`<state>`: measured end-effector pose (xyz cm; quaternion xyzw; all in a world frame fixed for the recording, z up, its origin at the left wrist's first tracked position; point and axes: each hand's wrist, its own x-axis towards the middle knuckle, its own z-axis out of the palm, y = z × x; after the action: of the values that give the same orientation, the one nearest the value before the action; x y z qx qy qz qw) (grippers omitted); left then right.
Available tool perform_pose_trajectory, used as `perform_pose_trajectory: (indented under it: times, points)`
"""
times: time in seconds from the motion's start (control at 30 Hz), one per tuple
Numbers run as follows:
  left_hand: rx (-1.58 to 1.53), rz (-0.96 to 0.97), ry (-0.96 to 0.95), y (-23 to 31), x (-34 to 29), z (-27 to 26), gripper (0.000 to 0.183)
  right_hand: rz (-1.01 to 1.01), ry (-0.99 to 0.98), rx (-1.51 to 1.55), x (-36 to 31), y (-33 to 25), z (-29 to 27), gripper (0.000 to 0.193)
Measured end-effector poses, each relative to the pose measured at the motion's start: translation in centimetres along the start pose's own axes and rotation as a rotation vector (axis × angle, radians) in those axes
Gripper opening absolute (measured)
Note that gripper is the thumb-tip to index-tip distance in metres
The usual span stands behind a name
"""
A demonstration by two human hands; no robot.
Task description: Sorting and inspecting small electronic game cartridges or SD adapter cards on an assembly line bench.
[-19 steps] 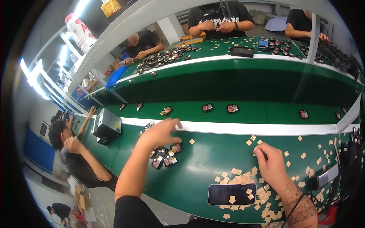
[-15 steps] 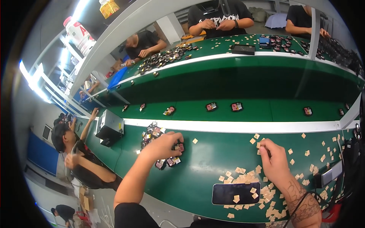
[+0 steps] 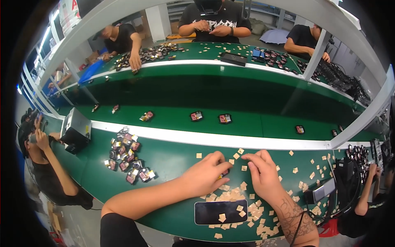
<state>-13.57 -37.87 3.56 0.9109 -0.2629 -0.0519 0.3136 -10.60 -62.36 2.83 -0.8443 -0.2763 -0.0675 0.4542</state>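
Observation:
My left hand [image 3: 207,175] is closed around a small black-cased electronic module [image 3: 223,174], mostly hidden by the fingers; a bit of yellow shows at its edge. Facing it, a short gap away, my right hand [image 3: 263,173] holds thumb and forefinger together; whatever is between them is too small to make out. Tan square pieces [image 3: 236,156] lie around both hands. More are heaped [image 3: 234,194] below them, some resting on a dark-screened phone [image 3: 205,213]. To the left sits a cluster of similar modules [image 3: 123,150], black with pink and silver faces.
A white rail [image 3: 185,139] divides the green table from a lower green strip bearing spaced modules [image 3: 225,118]. A dark box-shaped device [image 3: 76,131] stands at left, a grey device with cables [image 3: 321,191] at right. Several co-workers sit around; a white post [image 3: 317,53] rises at right.
My left hand has moved right from the module cluster, carrying a module toward my right hand. The view has turned rightward. A co-worker at far left now reaches over the far table's edge.

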Motion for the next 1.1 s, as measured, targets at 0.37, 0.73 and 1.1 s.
perform_pose_trajectory:
  times: [0.37, 0.73, 1.1]
  points:
    - [0.005, -0.004, -0.021, -0.5, -2.0, -1.2, 0.071, -0.039, -0.293, -0.152, -0.5, -3.6, -0.5, 0.017]
    - [-0.098, 0.080, 0.120, -0.5, -2.5, 1.2, 0.056, -0.142, -0.351, -0.422, -1.0, -3.3, 1.5, 0.012]
    - [-0.116, 0.143, 0.132, -1.4, -2.8, 2.0, 0.031, 0.123, -0.313, -0.006, 0.0, -1.7, 1.1, 0.023]
